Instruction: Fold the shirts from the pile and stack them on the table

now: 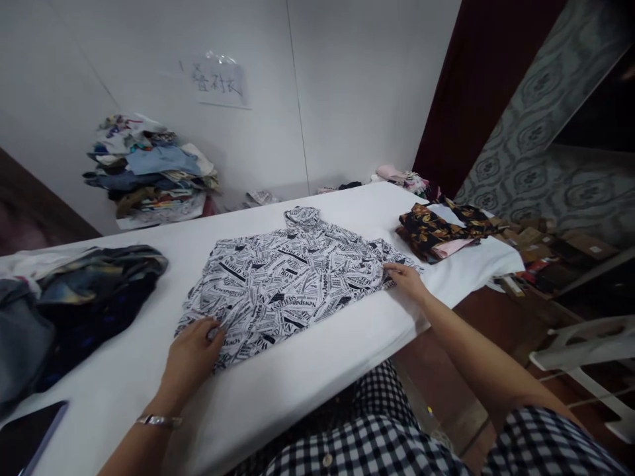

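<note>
A white shirt (292, 271) with black newspaper print lies spread across the white-covered table, its collar pointing toward the wall. At the shirt's near left edge is my left hand (198, 347), its fingers curled and pinching the fabric. My right hand (407, 280) reaches to the opposite edge, near a sleeve, with thumb and fingertips closed on the cloth. Both hands rest low, against the tabletop. Some of the fabric under my left fingers is hidden.
Dark clothes and denim (99, 291) lie heaped at the left, with a dark flat device (30, 436) nearer me. A tall clothes stack (153, 168) stands by the wall. Folded dark floral garments (436, 228) sit at the right end. A white chair (585, 350) stands beyond the white tablecloth (317, 367).
</note>
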Demonstrator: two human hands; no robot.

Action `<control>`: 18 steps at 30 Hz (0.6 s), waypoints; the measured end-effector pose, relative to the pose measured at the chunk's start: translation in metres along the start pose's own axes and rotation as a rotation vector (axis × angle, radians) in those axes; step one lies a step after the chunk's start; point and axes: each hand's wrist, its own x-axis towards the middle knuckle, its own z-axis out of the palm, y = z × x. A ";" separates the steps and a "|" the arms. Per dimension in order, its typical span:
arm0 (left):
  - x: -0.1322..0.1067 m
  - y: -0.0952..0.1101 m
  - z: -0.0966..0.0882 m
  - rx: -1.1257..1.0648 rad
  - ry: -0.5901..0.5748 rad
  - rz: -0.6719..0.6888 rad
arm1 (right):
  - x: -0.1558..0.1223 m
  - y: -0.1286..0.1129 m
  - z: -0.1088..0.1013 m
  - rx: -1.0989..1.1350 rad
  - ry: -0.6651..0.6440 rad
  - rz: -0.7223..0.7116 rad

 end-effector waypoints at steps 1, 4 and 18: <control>-0.002 0.000 0.003 -0.011 0.003 0.003 | 0.004 -0.002 -0.002 -0.034 0.020 0.018; -0.006 0.000 0.009 -0.005 0.026 -0.010 | 0.018 -0.015 -0.004 -0.209 0.018 0.061; -0.012 -0.002 0.017 -0.018 0.089 -0.025 | 0.044 -0.028 0.003 -0.538 -0.039 0.181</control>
